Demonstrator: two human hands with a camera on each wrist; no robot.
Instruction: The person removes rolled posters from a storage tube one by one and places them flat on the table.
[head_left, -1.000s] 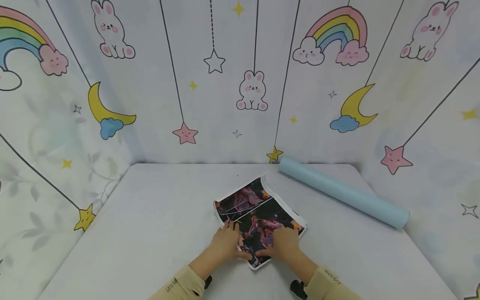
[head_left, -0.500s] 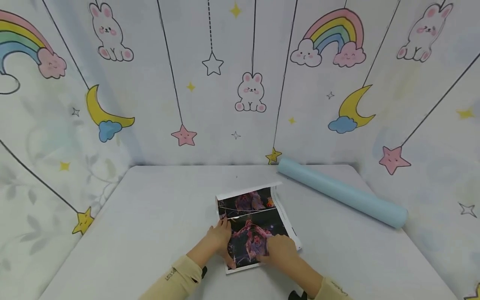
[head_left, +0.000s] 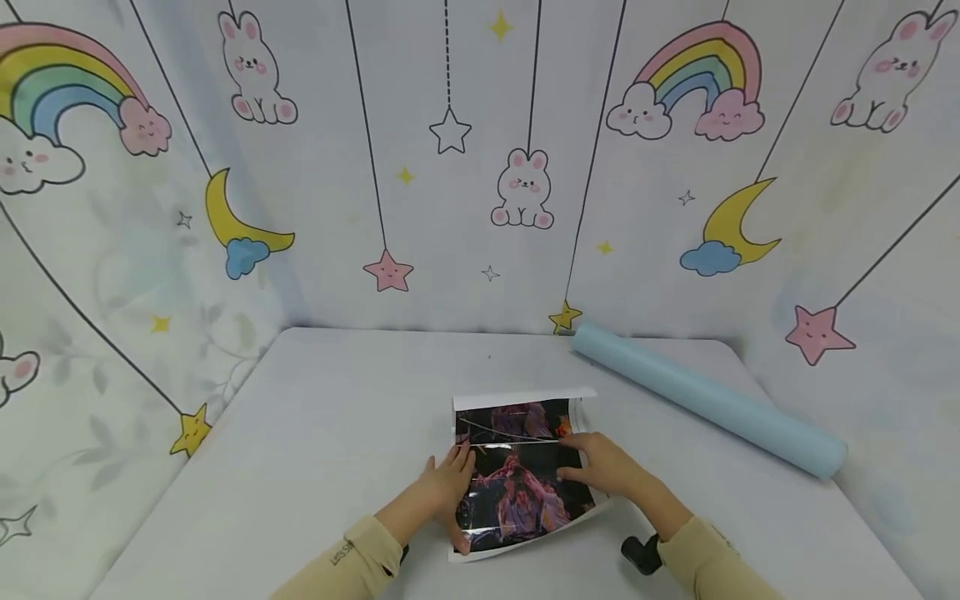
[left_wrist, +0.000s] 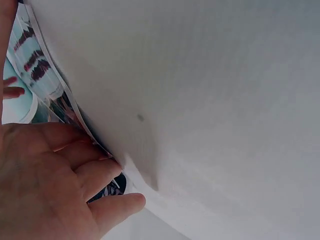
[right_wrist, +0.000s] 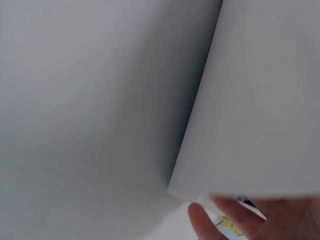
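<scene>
A glossy printed poster (head_left: 525, 500) with white borders lies on the white table, dark with pink and purple figures; a crease or fold line runs across its upper part. My left hand (head_left: 448, 487) presses along its left edge, fingers laid over the border. On the right side, my right hand (head_left: 607, 465) rests on the print with fingers and thumb spread apart. The left wrist view shows the left hand (left_wrist: 55, 180) at the poster's rim, glossy print (left_wrist: 35, 57) beyond. In the right wrist view, a plain white sheet surface (right_wrist: 255, 115) partly covers the fingers (right_wrist: 240, 215).
A light blue roll (head_left: 705, 400) lies diagonally at the table's back right. Behind the white table (head_left: 315, 400) hangs a backdrop (head_left: 465, 308) printed with rabbits, rainbows and stars. A black wrist device (head_left: 641, 554) sits beside the right sleeve (head_left: 712, 562).
The poster has turned from slanted to nearly square with the table. My right hand has moved up along its right side and its fingers have spread; the left stays at the left edge.
</scene>
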